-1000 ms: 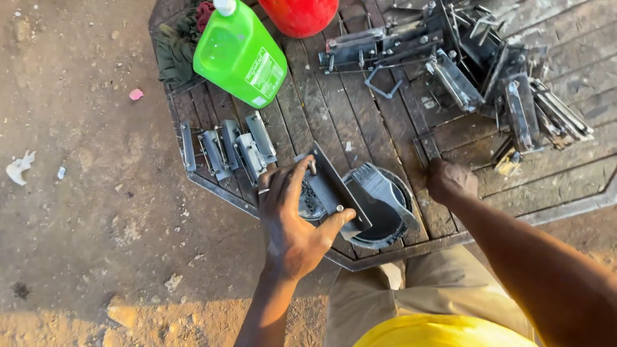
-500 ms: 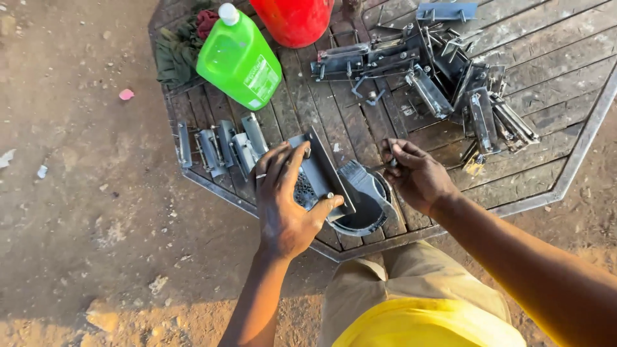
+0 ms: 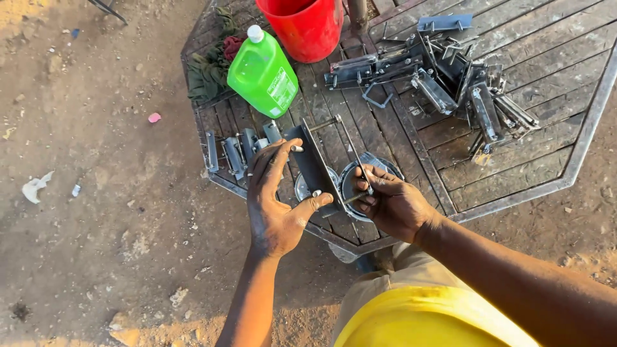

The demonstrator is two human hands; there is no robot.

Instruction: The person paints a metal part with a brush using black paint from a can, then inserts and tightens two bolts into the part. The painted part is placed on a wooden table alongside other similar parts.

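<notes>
flat dark metal plate (image 3: pixel 313 168) with bolts through it, held on edge above the near-left rim of the slatted octagonal table (image 3: pixel 514 160), over two round tins (image 3: pixel 360 183). left hand (image 3: pixel 277 204) wrapped round the plate's left face, thumb near, fingers far, firmly closed on it. right hand (image 3: pixel 393 207) pinched shut on a thin bent rod (image 3: pixel 353 160) hooked to the plate's bolts. likely stiff, fairly heavy, hard-edged, possibly greasy; best gripped by the flat faces, clear of bolt ends. left of plate: row of small metal brackets (image 3: pixel 234 153). far left: green plastic jug (image 3: pixel 262 72), white cap, pale rectangular label on its right side, lying tilted beside dark rags (image 3: pixel 209 71). far centre: red bucket (image 3: pixel 308 27). far right: heap of welded metal parts (image 3: pixel 443 80).
</notes>
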